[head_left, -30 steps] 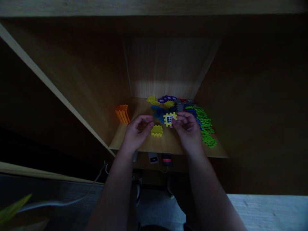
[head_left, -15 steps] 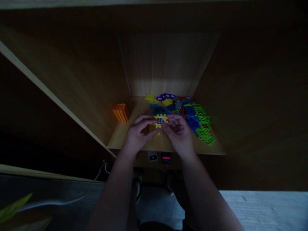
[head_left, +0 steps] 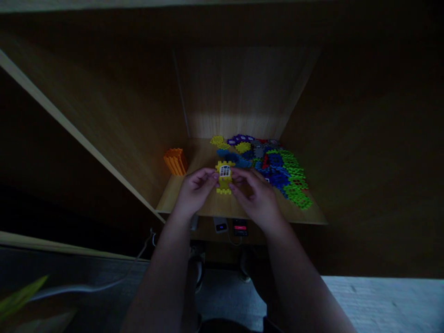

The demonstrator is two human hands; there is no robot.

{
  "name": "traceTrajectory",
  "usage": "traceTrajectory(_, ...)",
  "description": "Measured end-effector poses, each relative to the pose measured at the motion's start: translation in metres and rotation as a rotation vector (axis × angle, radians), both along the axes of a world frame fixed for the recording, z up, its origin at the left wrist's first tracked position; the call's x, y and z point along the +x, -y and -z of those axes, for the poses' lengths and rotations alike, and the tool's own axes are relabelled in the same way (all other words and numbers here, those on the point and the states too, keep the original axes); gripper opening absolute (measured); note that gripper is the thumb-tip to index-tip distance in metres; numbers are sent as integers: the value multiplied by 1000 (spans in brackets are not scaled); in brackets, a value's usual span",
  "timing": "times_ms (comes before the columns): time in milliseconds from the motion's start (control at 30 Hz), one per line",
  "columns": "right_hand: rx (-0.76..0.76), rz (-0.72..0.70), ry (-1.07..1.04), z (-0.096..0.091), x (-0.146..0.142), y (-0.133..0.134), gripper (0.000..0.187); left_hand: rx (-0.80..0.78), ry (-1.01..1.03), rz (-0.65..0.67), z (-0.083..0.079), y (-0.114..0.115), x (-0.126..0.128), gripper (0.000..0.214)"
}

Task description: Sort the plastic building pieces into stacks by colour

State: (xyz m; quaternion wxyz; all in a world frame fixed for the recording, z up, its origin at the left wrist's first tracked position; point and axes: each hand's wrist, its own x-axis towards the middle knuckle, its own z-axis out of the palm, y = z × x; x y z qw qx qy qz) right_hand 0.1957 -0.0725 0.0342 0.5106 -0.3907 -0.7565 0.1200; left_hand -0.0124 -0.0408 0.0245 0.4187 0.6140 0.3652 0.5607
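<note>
The left hand (head_left: 194,190) and the right hand (head_left: 255,196) meet over the front part of the wooden desk (head_left: 194,203). Between their fingertips stands a yellow window tile (head_left: 225,171), upright, seated on a plain yellow tile (head_left: 224,186) that rests on the desk. Both hands pinch this yellow pair, left fingers on its left edge, right fingers on its right edge.

Risk assessment:
- The notched edges may not be fully meshed. Uneven pressure from one side could tilt the window tile and pop it out of the lower tile.
- Lighting is dim; misreading the notch alignment is likely.
- The right wrist lies near the loose pile of blue and green tiles (head_left: 285,178). A sideways sweep could scatter them toward the desk edge.
- The orange block (head_left: 176,161) stands well apart at the left and is not at risk.

Change from one second earlier: the window tile was held flat in the right hand alone, apart from the plain tile, which lay free on the desk. The left hand was empty.
</note>
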Motion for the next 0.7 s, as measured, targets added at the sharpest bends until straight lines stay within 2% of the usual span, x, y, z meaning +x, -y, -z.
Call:
traceTrajectory(100,62,56,50,0,2,-3,33,-66,93,29,-3,-1,-1,37)
traceTrajectory(267,75,36,31,5,5,-8,29,-128,138,68,-4,-1,-3,59)
traceTrajectory(433,-42,-54,-44,8,6,-9,25,-126,134,109,1,-2,-3,36)
traceTrajectory(533,-114,-79,-101,10,5,-10,25,-122,134,102,1,-3,-3,34)
traceTrajectory(700,-146,-103,-160,10,6,-11,22,-93,68,122,-4,0,-3,35)
